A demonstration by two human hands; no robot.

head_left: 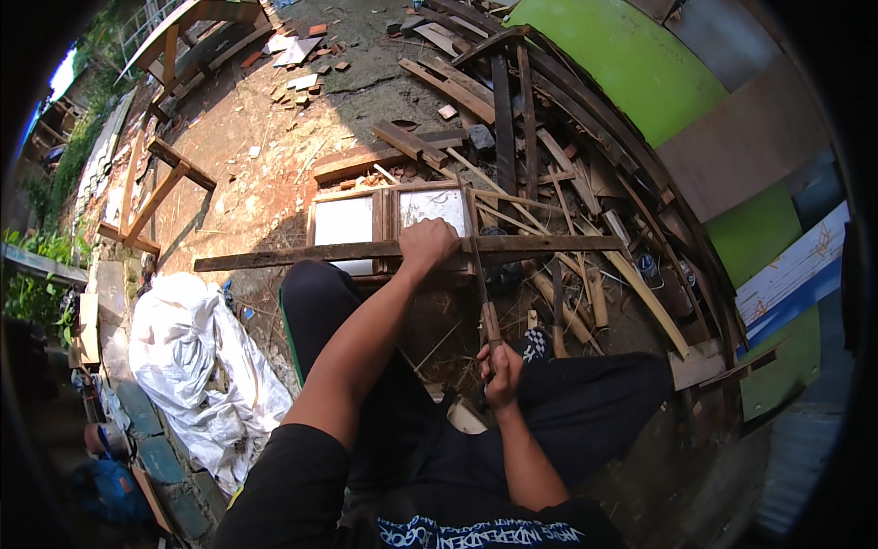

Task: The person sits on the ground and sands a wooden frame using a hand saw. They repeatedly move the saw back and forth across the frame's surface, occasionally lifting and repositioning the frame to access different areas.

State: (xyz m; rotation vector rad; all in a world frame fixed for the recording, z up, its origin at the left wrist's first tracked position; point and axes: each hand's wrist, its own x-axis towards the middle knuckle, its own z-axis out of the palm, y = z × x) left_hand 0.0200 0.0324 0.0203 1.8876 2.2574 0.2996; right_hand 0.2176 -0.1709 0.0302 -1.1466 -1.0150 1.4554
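Observation:
A long dark wooden beam (311, 255) lies crosswise in front of me, resting over a brown wooden frame with white panels (343, 221). My left hand (430, 243) is closed on top of the beam, over the frame's right part. Just right of it, the thin blade of a handsaw (490, 322) meets the beam, pointing away from me. My right hand (501, 373) is wrapped round the saw's wooden handle, near my bent right leg. How deep the blade sits in the wood cannot be made out.
Scrap timber (585, 192) is heaped at the right, below green and brown boards (622, 69). A white cloth sack (197, 357) lies at the left. Wooden trestles (155, 206) stand at the far left; broken tiles (297, 82) litter the ground at the back.

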